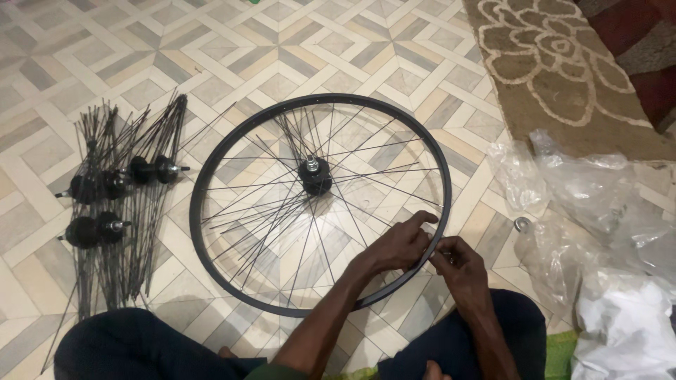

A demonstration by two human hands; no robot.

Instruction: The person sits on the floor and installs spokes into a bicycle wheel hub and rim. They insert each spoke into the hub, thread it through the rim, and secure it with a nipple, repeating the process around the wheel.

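A black bicycle wheel rim [211, 151] lies flat on the patterned tile floor, with a black hub [316, 176] in its middle and thin spokes [366, 176] fanning out, some loose. My left hand [400, 245] rests on the rim's near right edge, fingers pinching at a spoke end. Just outside the same spot, my right hand [459, 267] has its fingers closed on something small at the rim; what it is cannot be made out.
Several spare hubs with bundled spokes [116, 204] lie to the left. Crumpled clear plastic bags [584, 204] and a small metal ring [522, 224] sit to the right. A brown patterned rug [556, 70] lies at the far right. My dark-clothed knees [127, 345] are at the bottom.
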